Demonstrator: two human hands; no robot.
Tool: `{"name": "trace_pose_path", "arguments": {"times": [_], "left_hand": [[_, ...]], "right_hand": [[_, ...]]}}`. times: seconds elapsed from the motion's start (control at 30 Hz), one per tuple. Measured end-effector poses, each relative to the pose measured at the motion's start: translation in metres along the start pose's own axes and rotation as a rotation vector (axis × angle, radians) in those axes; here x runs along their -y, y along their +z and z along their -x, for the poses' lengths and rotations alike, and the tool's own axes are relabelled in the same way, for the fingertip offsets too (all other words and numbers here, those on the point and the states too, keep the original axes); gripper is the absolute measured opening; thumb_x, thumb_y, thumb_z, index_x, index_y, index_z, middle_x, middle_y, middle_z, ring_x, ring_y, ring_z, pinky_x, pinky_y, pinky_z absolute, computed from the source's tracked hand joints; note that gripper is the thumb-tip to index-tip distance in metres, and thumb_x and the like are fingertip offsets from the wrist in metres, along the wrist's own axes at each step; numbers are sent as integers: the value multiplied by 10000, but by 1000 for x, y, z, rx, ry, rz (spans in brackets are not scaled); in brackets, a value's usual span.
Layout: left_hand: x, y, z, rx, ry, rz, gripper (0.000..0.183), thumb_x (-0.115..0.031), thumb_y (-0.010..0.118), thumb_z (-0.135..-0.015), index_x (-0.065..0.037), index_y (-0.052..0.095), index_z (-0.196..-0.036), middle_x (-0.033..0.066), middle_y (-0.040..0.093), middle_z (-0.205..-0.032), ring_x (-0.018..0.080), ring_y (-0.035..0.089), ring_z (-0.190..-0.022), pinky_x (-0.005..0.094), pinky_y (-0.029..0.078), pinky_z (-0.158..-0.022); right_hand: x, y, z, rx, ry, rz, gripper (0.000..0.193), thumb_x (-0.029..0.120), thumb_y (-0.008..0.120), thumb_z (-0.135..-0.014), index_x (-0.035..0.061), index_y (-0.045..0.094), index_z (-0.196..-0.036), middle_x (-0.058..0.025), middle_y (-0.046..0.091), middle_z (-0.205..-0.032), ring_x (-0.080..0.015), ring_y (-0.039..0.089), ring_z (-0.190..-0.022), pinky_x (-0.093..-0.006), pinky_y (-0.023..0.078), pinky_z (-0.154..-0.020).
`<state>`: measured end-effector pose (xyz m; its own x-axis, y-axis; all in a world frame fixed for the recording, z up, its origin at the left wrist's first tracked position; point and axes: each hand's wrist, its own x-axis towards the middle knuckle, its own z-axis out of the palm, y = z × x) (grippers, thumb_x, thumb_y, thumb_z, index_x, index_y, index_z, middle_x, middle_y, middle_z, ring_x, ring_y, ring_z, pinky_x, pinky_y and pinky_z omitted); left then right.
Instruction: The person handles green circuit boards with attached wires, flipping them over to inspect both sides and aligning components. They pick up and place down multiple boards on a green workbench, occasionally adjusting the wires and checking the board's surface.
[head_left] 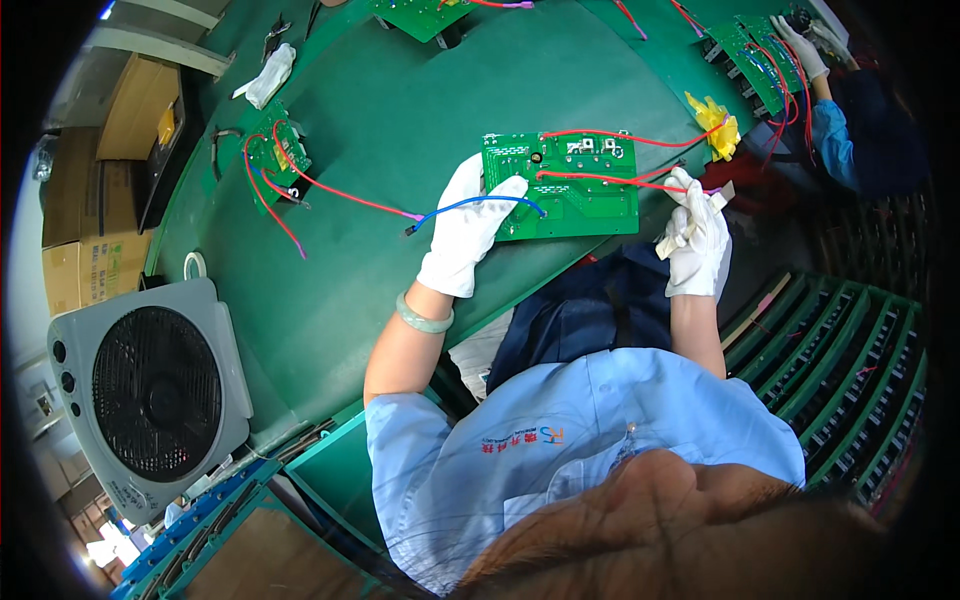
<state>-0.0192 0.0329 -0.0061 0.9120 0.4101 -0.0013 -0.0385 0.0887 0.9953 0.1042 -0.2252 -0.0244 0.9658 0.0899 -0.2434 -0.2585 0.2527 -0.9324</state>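
A green circuit board with red wires and one blue wire is held at its left edge by my white-gloved left hand, thumb over its face. The blue wire runs from the board across that hand and ends in a dark tip. To the right of the board, my gloved right hand has its fingers closed around the end of a red wire. A small pale piece shows by those fingertips; its kind is unclear. Another red wire stretches past the board toward a crumpled yellow wrapper.
Another board with red wires lies at the left of the green table, near a white glove. A grey fan stands at the left. At the far right, a co-worker's gloved hand touches a wired board. Green racks hold several boards.
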Motion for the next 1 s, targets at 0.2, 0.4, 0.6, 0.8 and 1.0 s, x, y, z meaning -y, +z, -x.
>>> {"name": "trace_pose_path", "arguments": {"times": [0.2, 0.4, 0.6, 0.8, 1.0], "left_hand": [[5, -10, -3, -89, -92, 84, 494, -136, 697, -896, 48, 479, -1299, 90, 624, -1153, 139, 594, -1034, 277, 477, -914], [4, -10, -1, -68, -84, 150, 416, -245, 600, -969, 17, 515, -1281, 67, 612, -1171, 117, 550, -1081, 266, 438, -937], [18, -29, -1, -18, -32, 389, 437, -207, 595, -955, 6, 482, -1320, 83, 600, -1185, 152, 565, -1098, 280, 454, -946], [27, -39, -2, 16, -48, 225, 352, -180, 595, -960, 9, 522, -1247, 73, 614, -1153, 157, 586, -1067, 281, 466, -930], [3, -22, -2, -69, -171, 198, 378, -201, 604, -963, 19, 534, -1262, 35, 614, -1132, 96, 562, -1018, 244, 450, -892]], "right_hand": [[8, -18, 3, 158, 101, 359, 442, 369, 559, -983, -1, 702, -788, -33, 570, -526, -50, 344, -350, -213, 206, -367], [52, 61, 56, 466, -307, 470, 288, -21, 625, -895, -19, 635, -1183, -120, 694, -1062, -103, 663, -860, -222, 531, -697], [27, 145, 65, 781, -895, 954, 545, 39, 695, -771, 61, 565, -1301, -147, 644, -1137, -278, 656, -970, -317, 538, -804], [21, 159, 55, 719, -1086, 751, 377, 66, 719, -716, 106, 663, -1086, -48, 649, -899, -218, 646, -727, -311, 520, -598], [63, 141, 45, 224, -491, 32, 176, 25, 693, -850, 3, 709, -1023, -52, 716, -926, -30, 531, -626, -199, 396, -526]]}}
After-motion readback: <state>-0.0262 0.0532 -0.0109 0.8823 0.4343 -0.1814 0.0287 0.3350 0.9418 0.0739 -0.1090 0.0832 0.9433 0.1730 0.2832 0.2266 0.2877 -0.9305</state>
